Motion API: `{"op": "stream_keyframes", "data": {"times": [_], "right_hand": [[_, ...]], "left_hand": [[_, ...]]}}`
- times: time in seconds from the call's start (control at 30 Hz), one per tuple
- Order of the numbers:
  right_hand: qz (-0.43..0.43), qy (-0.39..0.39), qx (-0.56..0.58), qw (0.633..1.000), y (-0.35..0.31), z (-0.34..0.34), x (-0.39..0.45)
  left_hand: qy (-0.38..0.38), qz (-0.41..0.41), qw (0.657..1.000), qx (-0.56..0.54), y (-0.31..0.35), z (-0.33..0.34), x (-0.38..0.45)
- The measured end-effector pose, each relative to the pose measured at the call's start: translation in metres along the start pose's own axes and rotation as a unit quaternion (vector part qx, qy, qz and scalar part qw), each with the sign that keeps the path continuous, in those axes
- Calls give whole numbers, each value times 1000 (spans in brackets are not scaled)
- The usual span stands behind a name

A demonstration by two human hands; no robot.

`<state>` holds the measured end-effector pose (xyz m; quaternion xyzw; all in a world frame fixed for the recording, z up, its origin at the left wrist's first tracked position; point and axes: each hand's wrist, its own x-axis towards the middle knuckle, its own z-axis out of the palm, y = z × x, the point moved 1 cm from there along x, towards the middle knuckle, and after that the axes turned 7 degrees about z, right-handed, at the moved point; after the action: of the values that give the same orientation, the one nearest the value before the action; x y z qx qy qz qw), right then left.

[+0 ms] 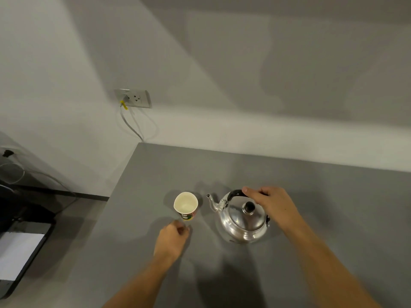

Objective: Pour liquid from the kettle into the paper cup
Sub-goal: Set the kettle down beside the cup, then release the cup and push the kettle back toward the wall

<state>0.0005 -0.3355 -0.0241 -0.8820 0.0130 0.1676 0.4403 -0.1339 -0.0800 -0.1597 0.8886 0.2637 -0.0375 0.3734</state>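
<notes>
So the metal kettle [243, 218] sits on the grey tabletop [333, 207] with its spout aimed left, right at the paper cup [186, 205], which stands upright just beside it. Looks set up so a short tilt does the job. The cup seems empty, so I'd say pouring hasn't started. The right hand [272, 204] reaches over the lid, fingers wrapped round the black handle [234, 194], kettle not lifted yet. The left hand [172, 237] is loosely curled near the cup's base, holding nothing as far as I can see, probably ready to steady it.
</notes>
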Motion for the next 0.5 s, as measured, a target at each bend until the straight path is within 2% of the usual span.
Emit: {"op": "stream_keyframes", "data": {"times": [0.23, 0.5], "right_hand": [[3, 7, -7, 1000, -1, 2, 6], [14, 34, -7, 999, -14, -11, 42]], "left_hand": [[-57, 60, 994, 65, 21, 17, -16], [-52, 159, 977, 132, 73, 23, 6]]}}
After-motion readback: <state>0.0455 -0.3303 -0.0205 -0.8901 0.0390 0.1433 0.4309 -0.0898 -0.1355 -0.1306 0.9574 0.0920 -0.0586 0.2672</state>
